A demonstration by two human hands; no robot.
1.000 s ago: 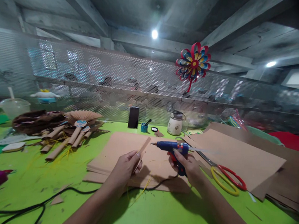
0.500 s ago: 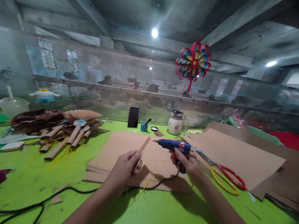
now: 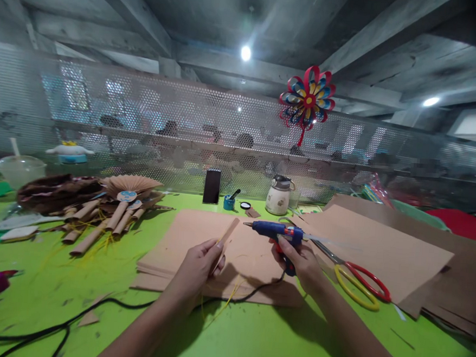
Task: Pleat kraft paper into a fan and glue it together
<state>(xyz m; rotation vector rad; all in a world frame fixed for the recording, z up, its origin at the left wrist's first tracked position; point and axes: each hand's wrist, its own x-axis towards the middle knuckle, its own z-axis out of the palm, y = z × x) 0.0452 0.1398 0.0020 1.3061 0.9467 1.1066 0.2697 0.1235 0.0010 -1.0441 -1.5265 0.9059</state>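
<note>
My left hand (image 3: 203, 260) pinches a narrow brown paper strip (image 3: 230, 230), which slants up and to the right out of the fingers. Thin yellow string (image 3: 229, 303) hangs below that hand. In my right hand (image 3: 297, 259) is a blue hot glue gun (image 3: 277, 231), fingers wrapped round its handle. The nozzle points left, a short gap away from the strip's upper end. A clear glue stick sticks out of the gun's back. Both hands are above a stack of brown kraft paper (image 3: 185, 234) on the green table (image 3: 117, 328).
Scissors (image 3: 361, 288) with red and yellow handles lie right of my right hand, by more brown sheets (image 3: 380, 248). A black cord (image 3: 123, 302) crosses the front. Paper fans (image 3: 126, 192) are piled at left. A phone (image 3: 212, 186), blue jar (image 3: 228, 202) and bottle (image 3: 278, 196) stand behind.
</note>
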